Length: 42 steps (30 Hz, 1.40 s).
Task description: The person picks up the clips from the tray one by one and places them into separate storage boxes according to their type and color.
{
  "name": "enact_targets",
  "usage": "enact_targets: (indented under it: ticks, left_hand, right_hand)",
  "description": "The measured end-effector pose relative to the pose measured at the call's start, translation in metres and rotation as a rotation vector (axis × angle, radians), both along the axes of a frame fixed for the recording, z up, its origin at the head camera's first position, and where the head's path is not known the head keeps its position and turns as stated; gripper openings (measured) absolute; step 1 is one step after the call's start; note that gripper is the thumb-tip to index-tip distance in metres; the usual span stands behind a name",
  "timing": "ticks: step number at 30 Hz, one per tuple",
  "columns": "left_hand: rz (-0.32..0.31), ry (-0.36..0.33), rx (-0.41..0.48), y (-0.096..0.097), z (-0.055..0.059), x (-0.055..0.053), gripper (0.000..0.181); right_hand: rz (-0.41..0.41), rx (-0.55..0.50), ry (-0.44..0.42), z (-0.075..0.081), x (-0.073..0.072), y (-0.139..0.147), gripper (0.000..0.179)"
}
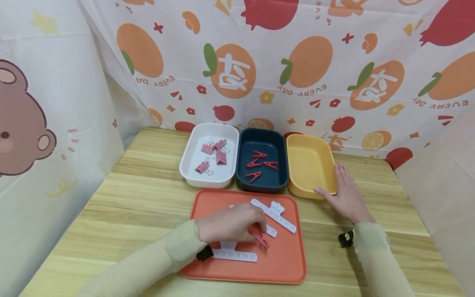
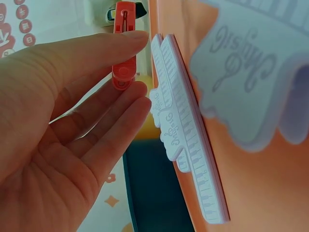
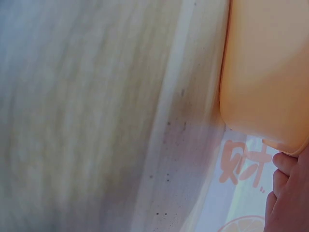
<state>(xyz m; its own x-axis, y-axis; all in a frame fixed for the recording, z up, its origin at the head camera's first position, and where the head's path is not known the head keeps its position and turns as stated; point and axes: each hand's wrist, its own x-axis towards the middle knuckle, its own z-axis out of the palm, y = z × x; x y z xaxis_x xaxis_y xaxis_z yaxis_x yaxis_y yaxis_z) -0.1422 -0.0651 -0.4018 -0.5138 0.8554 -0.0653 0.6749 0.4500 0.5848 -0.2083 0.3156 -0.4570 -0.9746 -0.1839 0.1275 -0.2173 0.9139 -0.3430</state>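
Over the orange tray, my left hand pinches a red clothespin between thumb and fingertips. The left wrist view shows the clothespin end-on, gripped near its middle. White ruler-shaped clips with piano-key print lie on the tray: one clip at the upper right, another clip below the left hand, and a third partly hidden by it. My right hand rests against the near right corner of the yellow bin, thumb at the front rim and fingers extended along the right side.
Left of the yellow bin stands a dark blue bin with several red clothespins. Beside that is a white bin with several pink binder clips. A fruit-print cloth hangs behind the wooden table.
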Motion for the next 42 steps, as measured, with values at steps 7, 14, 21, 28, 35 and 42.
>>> enact_targets:
  ticks: [7,14,21,28,35,42]
  left_hand:
    - [0.010,0.011,0.023,-0.001,0.003,-0.004,0.022]
    - [0.021,0.020,0.037,-0.002,0.005,-0.008,0.023]
    - [0.048,0.027,0.045,-0.004,0.004,-0.010,0.024]
    - [0.067,0.038,0.035,-0.007,0.005,-0.013,0.026]
    - [0.068,0.029,0.061,-0.009,0.006,-0.016,0.026]
    - [0.070,0.026,0.085,-0.010,0.007,-0.018,0.026]
  right_hand:
    - [0.002,0.000,-0.003,0.001,0.000,0.000,0.111]
    - [0.006,0.000,0.005,0.001,0.000,0.000,0.111]
    - [0.001,0.001,-0.001,0.001,0.000,0.000,0.111]
    - [-0.001,0.004,-0.001,0.000,0.000,0.000,0.111]
    - [0.003,0.000,-0.001,0.000,0.000,0.001,0.111]
    - [0.001,-0.001,-0.001,-0.001,0.000,0.001,0.111]
